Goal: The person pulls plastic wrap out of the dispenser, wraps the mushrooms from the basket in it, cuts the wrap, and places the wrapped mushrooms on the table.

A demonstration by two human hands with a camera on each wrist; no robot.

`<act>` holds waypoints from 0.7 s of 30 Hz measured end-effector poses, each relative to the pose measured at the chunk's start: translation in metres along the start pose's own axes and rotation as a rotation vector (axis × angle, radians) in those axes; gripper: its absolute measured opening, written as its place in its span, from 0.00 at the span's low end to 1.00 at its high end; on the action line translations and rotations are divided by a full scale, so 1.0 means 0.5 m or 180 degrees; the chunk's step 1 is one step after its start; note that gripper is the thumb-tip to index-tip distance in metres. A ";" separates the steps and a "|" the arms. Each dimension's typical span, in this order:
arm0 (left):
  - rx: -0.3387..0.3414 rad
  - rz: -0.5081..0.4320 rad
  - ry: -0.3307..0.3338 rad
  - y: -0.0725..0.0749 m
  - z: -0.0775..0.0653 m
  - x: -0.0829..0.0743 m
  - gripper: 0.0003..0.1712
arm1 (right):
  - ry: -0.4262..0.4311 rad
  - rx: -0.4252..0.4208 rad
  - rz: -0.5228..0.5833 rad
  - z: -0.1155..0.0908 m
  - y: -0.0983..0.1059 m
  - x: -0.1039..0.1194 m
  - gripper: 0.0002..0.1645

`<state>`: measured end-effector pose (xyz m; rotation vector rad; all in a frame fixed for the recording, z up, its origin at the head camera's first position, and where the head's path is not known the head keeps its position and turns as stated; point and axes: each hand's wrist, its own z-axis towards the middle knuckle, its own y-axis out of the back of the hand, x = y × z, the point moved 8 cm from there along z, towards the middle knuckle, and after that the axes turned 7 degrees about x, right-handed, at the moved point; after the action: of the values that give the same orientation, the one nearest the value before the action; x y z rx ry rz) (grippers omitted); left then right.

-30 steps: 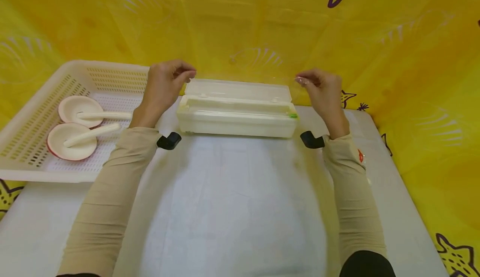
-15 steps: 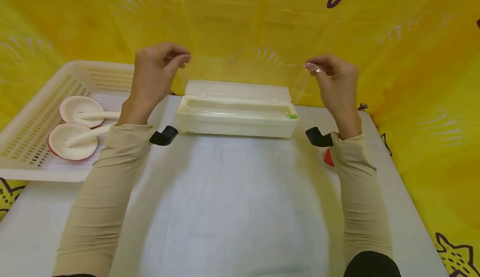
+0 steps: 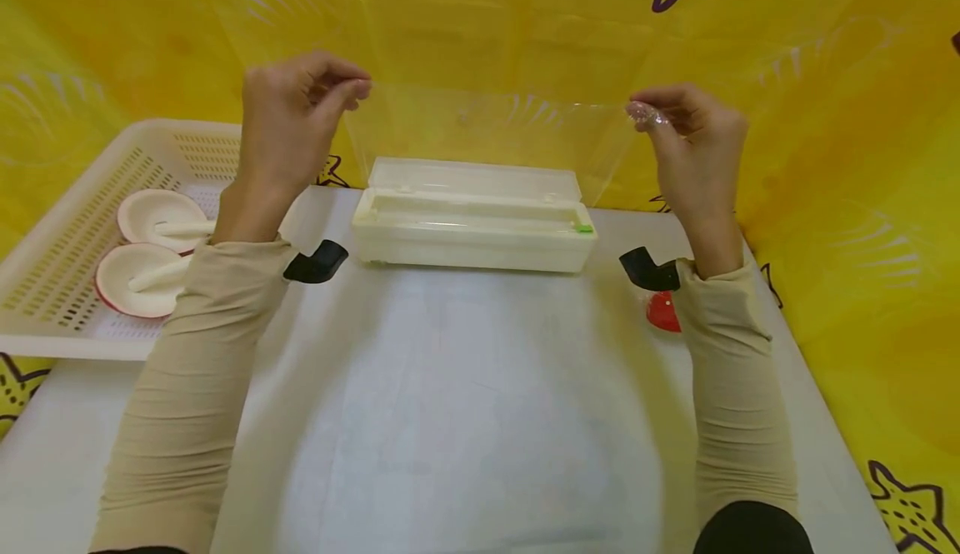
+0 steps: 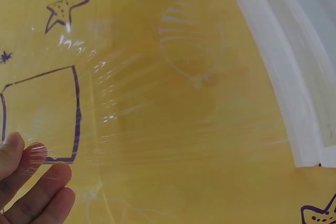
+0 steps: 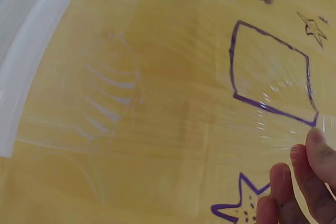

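Observation:
A clear sheet of plastic wrap (image 3: 487, 125) stretches between both raised hands and runs down to a long white wrap dispenser box (image 3: 472, 247) with its lid tipped back. My left hand (image 3: 288, 121) pinches the sheet's left corner between thumb and fingers. The opposite corner is pinched by my right hand (image 3: 693, 146), with film bunched and shiny at the fingertips. In the left wrist view, creases fan out across the film from the left hand (image 4: 39, 187). Similar creases reach the right hand (image 5: 307, 177) in the right wrist view. A green piece (image 3: 584, 228) sits at the box's right end.
A white perforated basket (image 3: 75, 347) stands on the left, holding two red-rimmed bowls (image 3: 138, 283) with white spoons. Beside the right sleeve lies a red item (image 3: 663, 312), partly hidden. A yellow patterned cloth hangs behind the white-covered table (image 3: 465, 404).
Both hands have risen and moved farther apart, drawing more plastic wrap up out of the box. The box has stayed in place. More of the red item shows beside the right sleeve.

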<state>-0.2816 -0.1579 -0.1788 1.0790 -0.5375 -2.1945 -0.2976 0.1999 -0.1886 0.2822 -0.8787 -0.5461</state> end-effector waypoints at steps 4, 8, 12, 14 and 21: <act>-0.0064 0.0015 -0.0010 0.012 0.002 -0.011 0.12 | 0.0052 -0.0081 0.0106 0.000 0.011 0.012 0.12; -0.0148 0.0039 -0.0107 0.025 -0.003 -0.024 0.12 | 0.0092 -0.0144 0.0133 -0.002 0.020 0.023 0.09; -0.0187 0.0009 -0.0209 0.034 -0.018 -0.031 0.11 | 0.0134 -0.0132 0.0067 -0.016 0.021 0.030 0.06; -0.0170 -0.0026 -0.0227 0.037 -0.030 -0.032 0.10 | 0.0263 -0.0069 -0.0006 -0.029 0.020 0.037 0.07; 0.0031 -0.0278 -0.0098 0.038 -0.090 -0.028 0.07 | 0.0197 0.0333 -0.0080 -0.101 0.019 0.034 0.12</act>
<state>-0.2318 -0.1656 -0.1860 1.0942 -0.5241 -2.2897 -0.2461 0.1991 -0.2043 0.4036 -0.8459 -0.5129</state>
